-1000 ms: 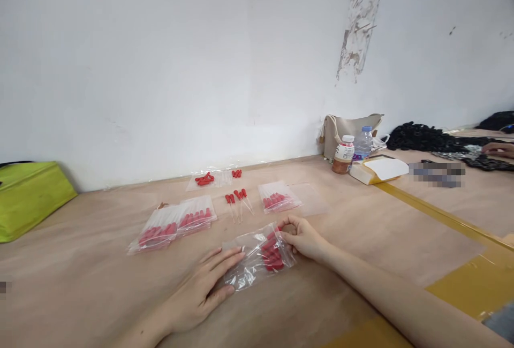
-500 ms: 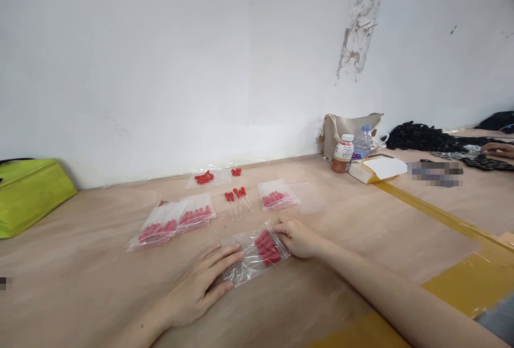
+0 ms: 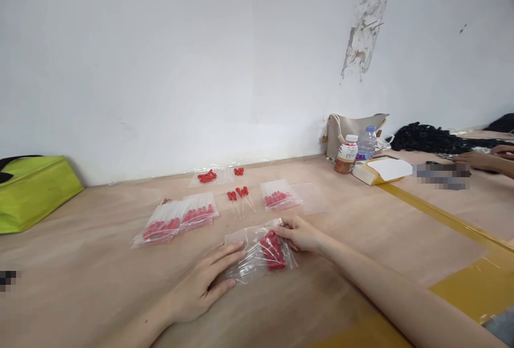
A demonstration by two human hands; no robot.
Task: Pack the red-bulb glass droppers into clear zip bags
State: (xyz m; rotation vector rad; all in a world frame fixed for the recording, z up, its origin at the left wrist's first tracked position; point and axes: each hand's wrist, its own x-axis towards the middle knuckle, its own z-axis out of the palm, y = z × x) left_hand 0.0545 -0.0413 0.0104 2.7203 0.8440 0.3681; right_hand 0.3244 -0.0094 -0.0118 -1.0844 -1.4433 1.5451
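Right hand (image 3: 300, 235): thumb and fingers pinched on the upper right edge of a clear plastic bag (image 3: 251, 262). Left hand (image 3: 204, 281): laid palm down, fingers slightly apart, fingertips resting on the same bag's left end. The bag lies on the brown-covered table (image 3: 100, 267), between the hands, with red-bulbed droppers (image 3: 273, 254) inside, bulbs toward the right hand. Just beyond: four loose droppers (image 3: 237, 195), red ends away from the person. To their left, two packed bags (image 3: 196, 213), side by side and touching; to their right, one more packed bag (image 3: 277, 197) beside a flat clear sleeve (image 3: 311, 199). Near the wall: red bulbs (image 3: 208, 176) on clear plastic, with a smaller red cluster (image 3: 239, 171) alongside. Far left: one lime-green bag (image 3: 40, 193). Right rear: beige bag (image 3: 357, 125), brown-drink bottle (image 3: 345, 158), blue-capped bottle (image 3: 367, 147), black heap (image 3: 425, 138), a co-worker's hands (image 3: 476, 160).
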